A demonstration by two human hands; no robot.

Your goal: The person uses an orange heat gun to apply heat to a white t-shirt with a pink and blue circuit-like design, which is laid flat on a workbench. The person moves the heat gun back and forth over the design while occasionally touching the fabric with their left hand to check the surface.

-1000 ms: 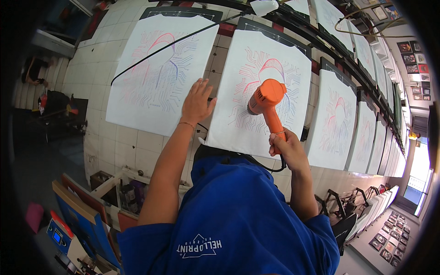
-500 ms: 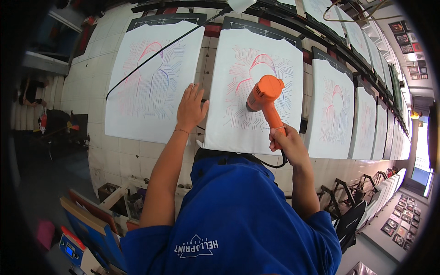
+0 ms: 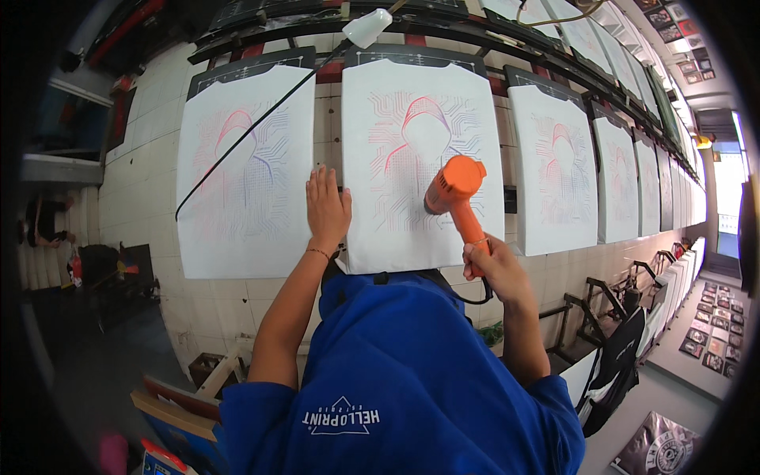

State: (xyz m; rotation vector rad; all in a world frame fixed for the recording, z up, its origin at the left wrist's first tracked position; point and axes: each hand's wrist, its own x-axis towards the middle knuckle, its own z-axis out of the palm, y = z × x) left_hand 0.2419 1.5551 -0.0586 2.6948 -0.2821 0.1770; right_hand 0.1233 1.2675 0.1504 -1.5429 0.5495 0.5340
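Note:
My right hand (image 3: 495, 269) is wrapped round the handle of an orange heat gun (image 3: 461, 180). Its dark nozzle points down and left over the lower part of the print on the middle white T-shirt (image 3: 372, 241). That print shows a hooded figure in red and blue lines amid circuit-like patterns. My left hand (image 3: 327, 210) holds nothing; its fingers are stretched out at the gap between the middle shirt and the left white T-shirt (image 3: 229, 257). I cannot tell whether it rests on a shirt edge. Both shirts lie flat on dark boards.
More printed shirts (image 3: 552, 222) on boards run off to the right. A black cable (image 3: 261, 123) slants across the left shirt from a white fitting (image 3: 367, 28). Behind the boards runs a dark rail (image 3: 443, 24). Framed boards (image 3: 178, 416) stand at lower left, near a distant person (image 3: 47, 222).
The heat gun has shifted lower and slightly right over the middle print. My left hand stays open beside that shirt. The whole view has also shifted.

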